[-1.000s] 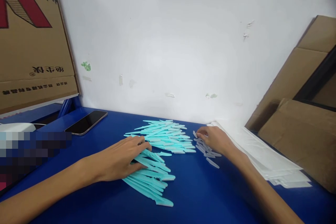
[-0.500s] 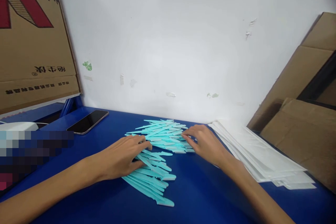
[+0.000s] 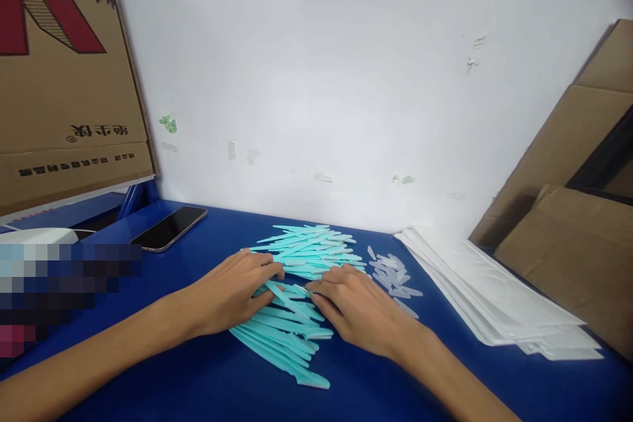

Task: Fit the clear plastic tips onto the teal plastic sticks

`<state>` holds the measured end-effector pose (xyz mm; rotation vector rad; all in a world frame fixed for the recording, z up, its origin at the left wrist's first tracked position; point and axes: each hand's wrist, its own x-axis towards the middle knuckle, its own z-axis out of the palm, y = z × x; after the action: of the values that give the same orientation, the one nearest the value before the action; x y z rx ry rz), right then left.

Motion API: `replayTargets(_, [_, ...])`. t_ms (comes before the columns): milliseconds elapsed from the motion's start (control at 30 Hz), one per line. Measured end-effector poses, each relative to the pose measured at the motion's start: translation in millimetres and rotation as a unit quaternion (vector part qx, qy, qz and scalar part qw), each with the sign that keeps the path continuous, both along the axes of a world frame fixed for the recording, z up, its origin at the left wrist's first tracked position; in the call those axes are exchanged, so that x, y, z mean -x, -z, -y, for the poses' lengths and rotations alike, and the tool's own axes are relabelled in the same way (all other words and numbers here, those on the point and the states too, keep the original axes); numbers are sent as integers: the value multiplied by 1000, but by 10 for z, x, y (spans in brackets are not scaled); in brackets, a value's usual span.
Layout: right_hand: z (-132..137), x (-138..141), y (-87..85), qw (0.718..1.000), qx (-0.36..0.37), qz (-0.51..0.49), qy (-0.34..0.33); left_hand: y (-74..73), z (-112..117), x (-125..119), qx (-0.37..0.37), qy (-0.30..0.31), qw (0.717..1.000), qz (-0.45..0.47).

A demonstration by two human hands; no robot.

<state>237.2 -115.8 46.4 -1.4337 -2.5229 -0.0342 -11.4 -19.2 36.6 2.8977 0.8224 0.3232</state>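
Observation:
Turquoise eyebrow razors lie in two groups: a heaped far pile [image 3: 306, 247] and a fanned near row [image 3: 281, 343], blade ends to the right. My left hand [image 3: 242, 290] rests over the handle ends, thumb and fingers closed around an eyebrow razor [image 3: 295, 290] at the top of the near row. My right hand [image 3: 353, 300] is closed in a pinch at that razor's blade end; its fingertips partly hide the tip. Just beyond my right hand lie several small clear plastic blade covers [image 3: 390, 273].
White plastic bags [image 3: 489, 290] are stacked at the right, beside cardboard [image 3: 558, 250]. A phone [image 3: 171, 227] lies at the back left, with a large printed carton [image 3: 74, 92] behind it. The blue table [image 3: 198, 376] meets a white wall [image 3: 297, 79].
My right hand has moved from the far pile's right end down and left to the near row, uncovering the clear blade covers. My left hand has stayed almost in place.

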Motion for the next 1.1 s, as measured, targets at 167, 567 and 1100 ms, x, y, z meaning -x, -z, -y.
replayTargets(167, [-13, -12, 40, 1000, 10, -14, -5, 70, -68, 14, -22, -2, 1000, 8])
replayTargets(567, [-46, -75, -45, 998, -15, -4, 55, 59, -98, 31, 44, 2, 999, 31])
replayTargets(1100, [-138, -411, -124, 993, 12, 35, 108, -51, 70, 26, 55, -38, 997, 25])
